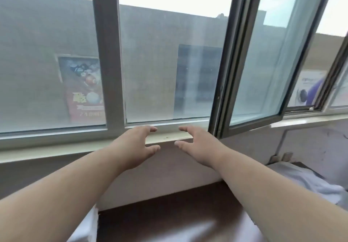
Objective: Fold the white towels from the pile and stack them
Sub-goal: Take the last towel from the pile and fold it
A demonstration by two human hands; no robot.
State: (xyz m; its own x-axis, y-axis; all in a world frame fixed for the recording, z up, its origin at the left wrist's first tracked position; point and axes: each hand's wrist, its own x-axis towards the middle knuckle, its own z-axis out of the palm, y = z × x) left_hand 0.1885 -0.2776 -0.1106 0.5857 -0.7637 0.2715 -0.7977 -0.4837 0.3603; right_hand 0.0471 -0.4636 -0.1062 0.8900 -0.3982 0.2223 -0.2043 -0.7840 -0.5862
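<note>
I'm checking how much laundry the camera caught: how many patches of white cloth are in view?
2. One white cloth lies at the right edge beyond the right forearm; another shows at the bottom under the left forearm. More may lie outside the frame.

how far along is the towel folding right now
No folded stack shows in this view, so nothing looks done. Nothing is in hand: the left hand and right hand are both held out open and empty in front of the window sill. White cloth lies rumpled at the right of the dark table, and more shows at the bottom left. Folding and stacking appear still to do.
</note>
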